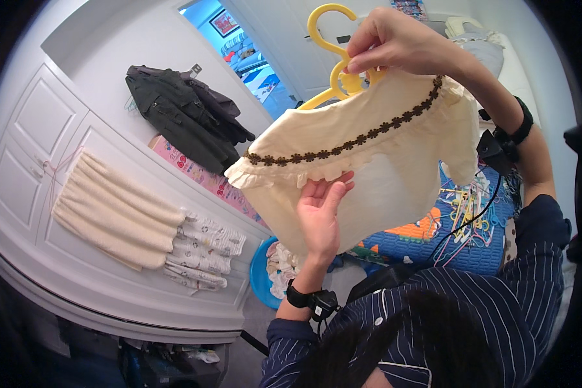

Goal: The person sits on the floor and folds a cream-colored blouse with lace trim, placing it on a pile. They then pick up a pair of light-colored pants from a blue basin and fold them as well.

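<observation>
A cream blouse [315, 128] hangs in front of me on a yellow plastic clothes hanger [314, 29]. Dark flower-shaped trim runs across its broad collar, above a ruffled edge. My right hand [400, 43] grips the hanger at the base of its hook, thumb and fingers pinched on the plastic. Lower down, my left hand [320, 216] is palm up against the front of the blouse. Its fingertips touch the hem of the collar ruffle, and the thumb stands apart from them with no cloth visible between. Most of the hanger's shoulder part is hidden inside the blouse.
A blue basin [262, 276] with crumpled laundry stands on the floor. Several hangers [470, 213] lie piled on a blue quilted cover [417, 247]. A cream towel [116, 208] and a patterned cloth [206, 247] hang before white cabinets [29, 140]; dark jackets [184, 116] hang on the wall.
</observation>
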The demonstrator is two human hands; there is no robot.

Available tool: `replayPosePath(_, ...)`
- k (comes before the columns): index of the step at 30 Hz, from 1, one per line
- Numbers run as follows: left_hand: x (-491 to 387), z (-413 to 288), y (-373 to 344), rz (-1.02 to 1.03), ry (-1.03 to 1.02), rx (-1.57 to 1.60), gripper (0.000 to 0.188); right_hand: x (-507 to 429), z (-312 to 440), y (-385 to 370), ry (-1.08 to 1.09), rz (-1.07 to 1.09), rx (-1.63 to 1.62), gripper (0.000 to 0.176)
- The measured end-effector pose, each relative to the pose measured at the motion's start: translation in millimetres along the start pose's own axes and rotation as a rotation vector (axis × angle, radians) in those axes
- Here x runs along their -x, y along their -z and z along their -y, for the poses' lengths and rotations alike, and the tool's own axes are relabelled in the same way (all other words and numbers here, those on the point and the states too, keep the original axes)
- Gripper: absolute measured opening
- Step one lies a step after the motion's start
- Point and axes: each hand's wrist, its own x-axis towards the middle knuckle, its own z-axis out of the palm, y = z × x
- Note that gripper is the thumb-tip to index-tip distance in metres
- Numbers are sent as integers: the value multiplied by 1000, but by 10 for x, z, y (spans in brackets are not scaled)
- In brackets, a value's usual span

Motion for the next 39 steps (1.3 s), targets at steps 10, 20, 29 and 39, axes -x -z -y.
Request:
replayPosePath(10, -84, 87, -135, -55, 21, -79, 9, 7, 17, 25, -39, 5, -41, 20)
replayPosePath(20, -94, 169, -128, 44, -102, 210, 22, 36, 9, 33, 46, -21, -14, 21)
replayPosePath(29, -128, 307, -346, 113, -35, 224, 17, -23, 40, -16, 94, -51, -32, 22)
replayPosePath(39, -19, 191, -329, 155, 50, 187, 11, -67, -137, 9, 14, -23, -79, 23)
